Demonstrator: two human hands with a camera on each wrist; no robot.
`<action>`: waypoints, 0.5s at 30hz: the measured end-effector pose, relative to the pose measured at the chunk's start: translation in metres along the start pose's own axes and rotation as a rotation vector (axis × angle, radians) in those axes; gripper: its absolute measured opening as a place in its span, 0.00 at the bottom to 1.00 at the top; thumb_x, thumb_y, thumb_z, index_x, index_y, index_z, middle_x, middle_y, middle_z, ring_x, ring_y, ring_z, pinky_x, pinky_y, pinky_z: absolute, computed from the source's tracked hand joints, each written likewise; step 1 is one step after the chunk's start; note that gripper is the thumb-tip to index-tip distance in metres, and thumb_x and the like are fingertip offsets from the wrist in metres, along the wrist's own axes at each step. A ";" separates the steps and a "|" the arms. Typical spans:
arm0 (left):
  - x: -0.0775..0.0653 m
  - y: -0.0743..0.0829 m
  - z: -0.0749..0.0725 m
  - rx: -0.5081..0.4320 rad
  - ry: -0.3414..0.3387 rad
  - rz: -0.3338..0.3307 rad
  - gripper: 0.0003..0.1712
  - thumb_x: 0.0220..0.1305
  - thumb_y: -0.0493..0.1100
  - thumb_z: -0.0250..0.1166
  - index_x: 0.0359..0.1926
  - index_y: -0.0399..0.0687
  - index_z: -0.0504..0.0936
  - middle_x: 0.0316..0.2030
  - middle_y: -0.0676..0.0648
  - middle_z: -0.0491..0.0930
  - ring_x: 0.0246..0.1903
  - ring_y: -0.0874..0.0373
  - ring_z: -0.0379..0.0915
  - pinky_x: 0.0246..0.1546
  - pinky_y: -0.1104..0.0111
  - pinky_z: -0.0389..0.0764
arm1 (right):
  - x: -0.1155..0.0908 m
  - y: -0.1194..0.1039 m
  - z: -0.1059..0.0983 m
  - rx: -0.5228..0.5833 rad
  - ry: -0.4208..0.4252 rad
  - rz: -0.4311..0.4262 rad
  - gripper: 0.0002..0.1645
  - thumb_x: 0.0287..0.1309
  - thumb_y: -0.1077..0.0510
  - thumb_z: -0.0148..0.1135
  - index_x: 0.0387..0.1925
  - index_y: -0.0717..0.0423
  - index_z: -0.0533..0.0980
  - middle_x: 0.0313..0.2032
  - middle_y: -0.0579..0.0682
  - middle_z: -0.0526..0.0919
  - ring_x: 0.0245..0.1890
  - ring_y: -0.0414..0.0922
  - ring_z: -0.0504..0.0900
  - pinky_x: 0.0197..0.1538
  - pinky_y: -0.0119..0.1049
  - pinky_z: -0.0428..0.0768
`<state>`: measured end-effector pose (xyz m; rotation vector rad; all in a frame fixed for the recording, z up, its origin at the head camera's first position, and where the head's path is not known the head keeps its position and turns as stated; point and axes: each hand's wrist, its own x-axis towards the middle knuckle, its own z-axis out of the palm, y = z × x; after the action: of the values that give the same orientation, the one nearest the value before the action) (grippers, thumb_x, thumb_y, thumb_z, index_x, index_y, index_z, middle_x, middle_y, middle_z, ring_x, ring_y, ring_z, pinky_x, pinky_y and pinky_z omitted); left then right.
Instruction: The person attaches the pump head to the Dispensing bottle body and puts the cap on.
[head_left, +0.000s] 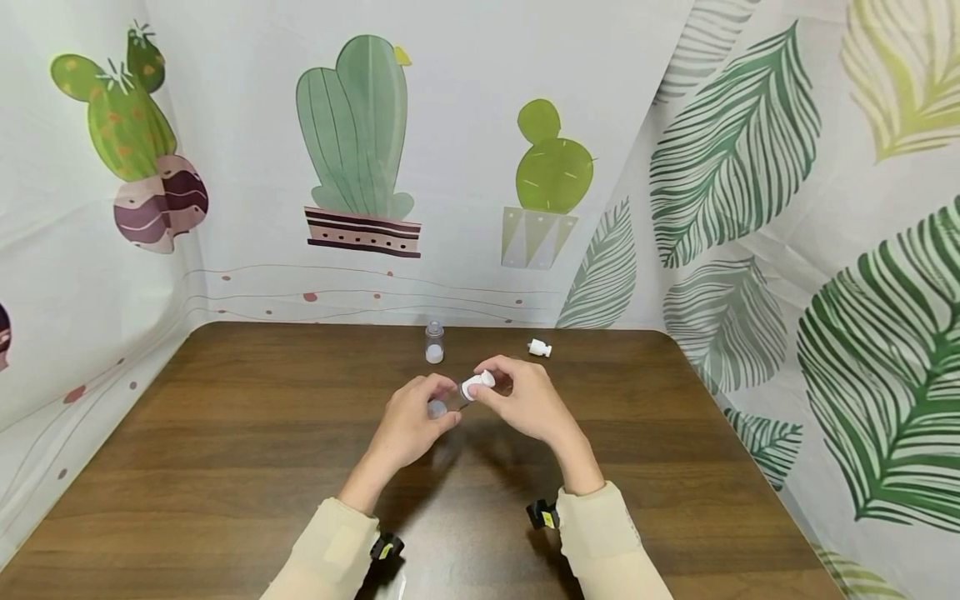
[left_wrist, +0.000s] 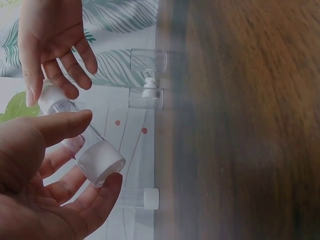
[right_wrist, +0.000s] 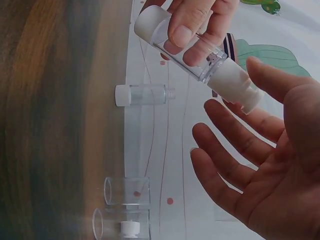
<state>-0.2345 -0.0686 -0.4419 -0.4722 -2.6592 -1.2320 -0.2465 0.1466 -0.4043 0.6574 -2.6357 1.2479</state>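
left hand (head_left: 411, 421) around clear bottle (right_wrist: 200, 66)

head view looks forward-down; close wrist views share the bottle (right_wrist: 204, 71).

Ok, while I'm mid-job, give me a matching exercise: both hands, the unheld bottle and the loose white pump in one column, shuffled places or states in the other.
1. left hand
2. right hand
3. unheld bottle
4. loose white pump

A. near the far edge of the table, right of a bottle
B. upright, its neck bare
C. at the white top of the held bottle
D. around the held bottle's clear body

Pairs: 1-D, 2-C, 3-B, 4-A
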 end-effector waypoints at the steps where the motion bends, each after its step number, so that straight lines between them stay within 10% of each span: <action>1: 0.000 0.000 0.000 0.000 0.002 0.000 0.19 0.59 0.39 0.80 0.51 0.49 0.86 0.48 0.46 0.86 0.51 0.48 0.83 0.53 0.50 0.81 | 0.000 0.000 -0.001 0.000 0.000 -0.002 0.16 0.64 0.53 0.76 0.50 0.54 0.85 0.37 0.45 0.88 0.37 0.40 0.86 0.46 0.45 0.86; 15: 0.000 0.000 0.000 0.005 0.011 0.008 0.19 0.59 0.39 0.80 0.50 0.49 0.86 0.46 0.47 0.86 0.50 0.49 0.83 0.53 0.50 0.80 | -0.002 0.000 -0.014 -0.001 -0.023 -0.120 0.24 0.59 0.59 0.80 0.57 0.53 0.83 0.51 0.47 0.88 0.48 0.43 0.87 0.54 0.47 0.85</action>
<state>-0.2344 -0.0684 -0.4422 -0.4736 -2.6484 -1.2221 -0.2449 0.1576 -0.3960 0.8205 -2.5719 1.2123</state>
